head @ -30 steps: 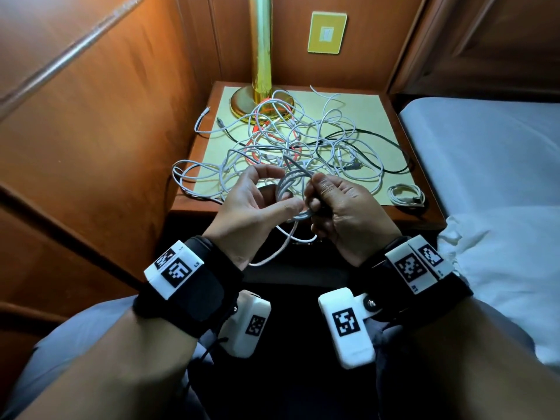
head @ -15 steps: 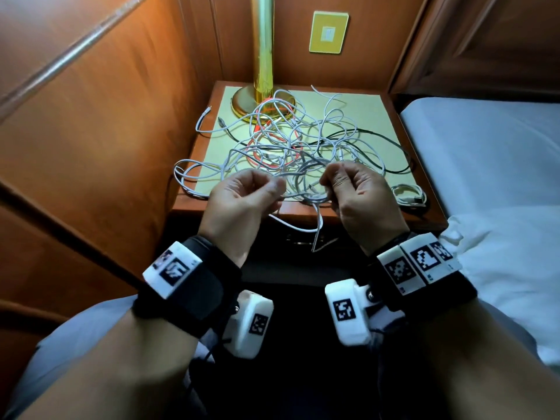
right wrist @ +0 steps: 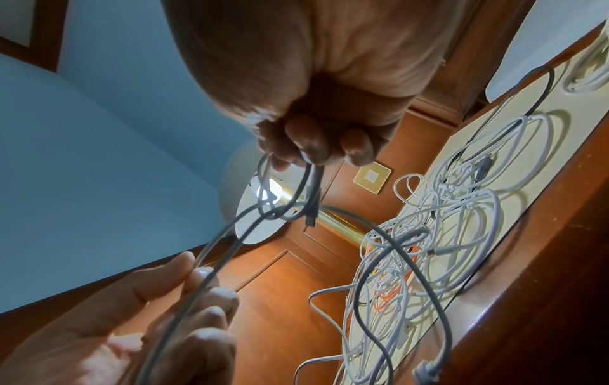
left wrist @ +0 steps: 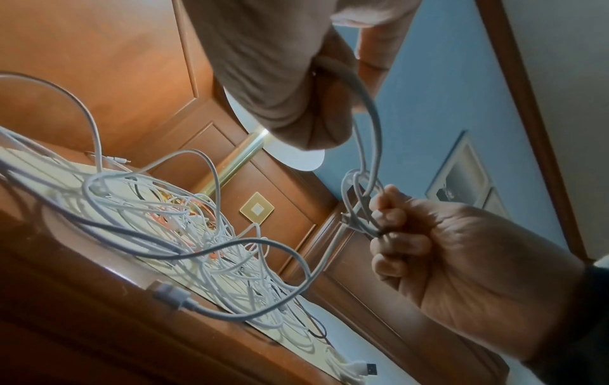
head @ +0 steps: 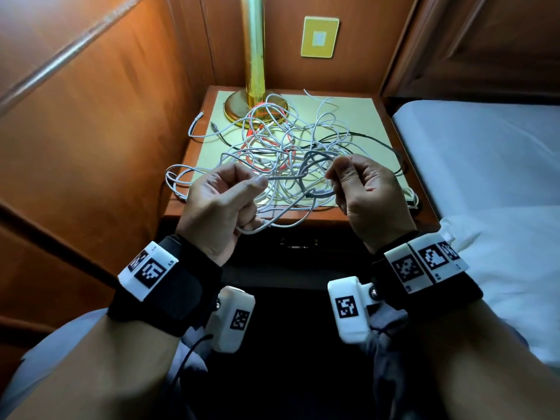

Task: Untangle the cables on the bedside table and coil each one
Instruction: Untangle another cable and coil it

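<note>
A tangle of white, grey, orange and black cables [head: 281,140] lies on the bedside table [head: 363,116]. My left hand [head: 257,184] pinches a grey cable [head: 281,178] between thumb and forefinger, and the slack runs down through its curled fingers. My right hand [head: 333,177] grips small loops of the same grey cable [left wrist: 359,203] in its fingertips. A short taut span joins the two hands above the table's front edge. In the right wrist view the loops [right wrist: 283,198] hang from my right fingertips [right wrist: 309,146], and the cable runs down into my left hand [right wrist: 184,312].
A brass lamp base [head: 242,107] stands at the table's back left, with cables draped over it. A small coiled white cable [head: 412,198] lies at the front right corner. A bed [head: 485,165] adjoins on the right, and wooden panelling closes the left and back.
My hands have drawn apart and risen from the table's front edge. The grey cable, bunched between them before, is now stretched across the gap.
</note>
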Demonstrator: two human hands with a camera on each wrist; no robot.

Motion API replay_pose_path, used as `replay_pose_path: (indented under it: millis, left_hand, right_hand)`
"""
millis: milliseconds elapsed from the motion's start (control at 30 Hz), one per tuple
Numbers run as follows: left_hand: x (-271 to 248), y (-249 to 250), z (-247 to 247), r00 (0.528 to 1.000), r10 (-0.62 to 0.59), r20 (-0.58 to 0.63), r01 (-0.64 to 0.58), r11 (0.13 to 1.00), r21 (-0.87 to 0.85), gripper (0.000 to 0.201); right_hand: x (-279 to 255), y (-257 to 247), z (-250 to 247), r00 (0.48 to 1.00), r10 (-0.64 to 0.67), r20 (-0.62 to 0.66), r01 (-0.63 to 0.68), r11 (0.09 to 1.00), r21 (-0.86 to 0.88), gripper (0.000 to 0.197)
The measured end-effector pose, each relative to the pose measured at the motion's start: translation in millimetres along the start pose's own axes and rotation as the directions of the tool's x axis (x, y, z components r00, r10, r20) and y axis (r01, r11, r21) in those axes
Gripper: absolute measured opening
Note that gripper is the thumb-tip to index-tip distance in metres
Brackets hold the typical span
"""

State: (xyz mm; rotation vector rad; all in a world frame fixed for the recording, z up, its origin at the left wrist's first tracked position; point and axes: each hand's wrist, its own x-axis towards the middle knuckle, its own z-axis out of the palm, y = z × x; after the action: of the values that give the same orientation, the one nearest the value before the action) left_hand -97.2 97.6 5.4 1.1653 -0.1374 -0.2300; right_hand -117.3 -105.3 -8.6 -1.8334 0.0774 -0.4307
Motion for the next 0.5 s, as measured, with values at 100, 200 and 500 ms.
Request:
replay_pose_path:
  millis: [100, 200, 500]
  left_hand:
    - [-1, 0, -1, 1.000, 0.022, 0.014, -0.020, 0.992, -0.124, 0.014]
    - [-1, 4, -1, 0.997, -0.003, 0.082, 0.024, 0.966, -0.256, 0.015]
    - [9, -7, -13, 0.997, -0.053, -0.059, 0.070, 0.938, 0.340, 0.029]
  right_hand:
    - [-1, -3, 1, 1.000, -0.016, -0.009, 0.016, 1.000, 0.023, 0.031]
    - [0, -5, 1, 0.999, -0.032, -0.030, 0.033, 0.998, 0.045, 0.030]
    - [4, -3, -10, 0.990, -0.109, -0.090, 0.106, 0.994, -0.037, 0.032]
